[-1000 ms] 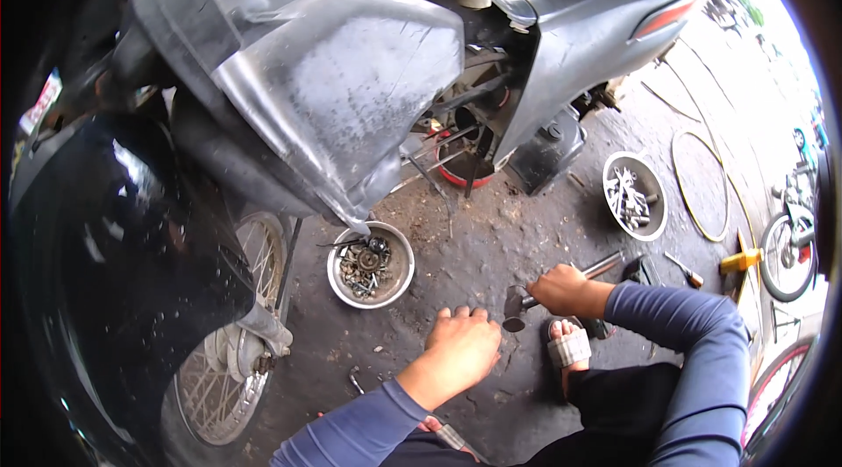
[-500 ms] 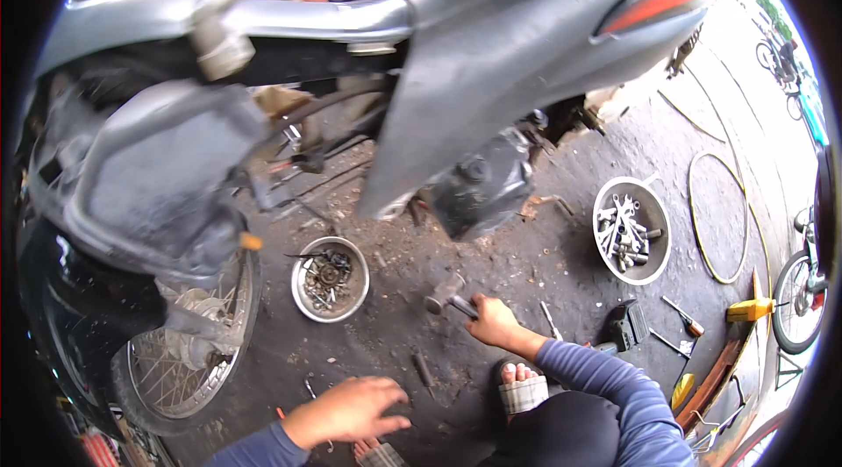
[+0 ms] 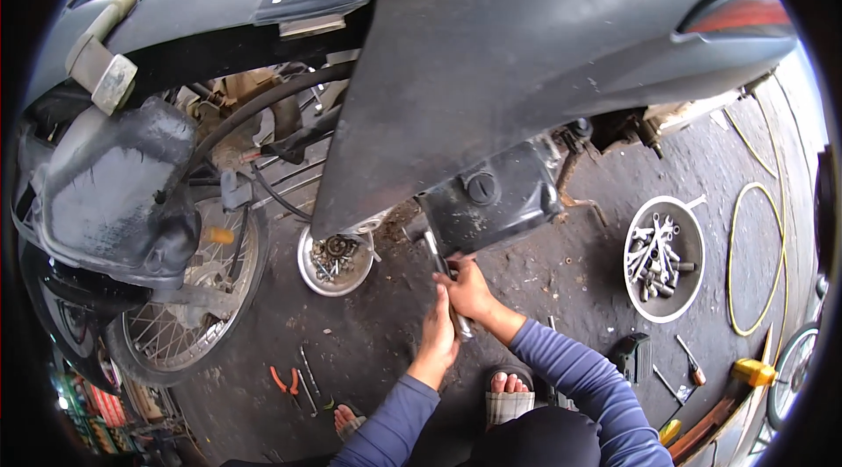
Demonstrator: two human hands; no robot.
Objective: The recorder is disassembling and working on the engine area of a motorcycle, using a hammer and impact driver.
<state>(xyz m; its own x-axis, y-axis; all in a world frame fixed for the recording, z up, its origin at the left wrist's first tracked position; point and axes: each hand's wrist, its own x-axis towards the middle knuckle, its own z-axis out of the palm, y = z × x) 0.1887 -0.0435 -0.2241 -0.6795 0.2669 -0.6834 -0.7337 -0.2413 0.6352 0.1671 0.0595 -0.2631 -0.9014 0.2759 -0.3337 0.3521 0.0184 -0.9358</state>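
Below the grey motorcycle side panel [image 3: 474,90], my two hands meet on a hammer [image 3: 430,243]. Its shaft runs between them, with the head near the black engine-side cover [image 3: 491,195]. My right hand [image 3: 474,293] is closed round the upper shaft. Lower down, my left hand [image 3: 437,340] closes against the shaft, its thumb beside my right fingers. The shaft's lower end shows just below my hands. To their left, a metal bowl [image 3: 304,278] holds bolts and small parts, partly hidden by the panel's lower tip.
A bowl of wrenches and sockets [image 3: 700,248] stands to the right, with a yellow hose [image 3: 731,274] beyond. Red-handled pliers [image 3: 282,381] lie lower left; a screwdriver [image 3: 693,364] lies lower right. The front wheel [image 3: 189,335] fills the left side. My sandalled foot [image 3: 509,384] is below.
My left hand has moved up and right to join my right hand at the hammer. The hammer has swung upright. The view has shifted, and the person behind the motorcycle is now mostly out of sight.
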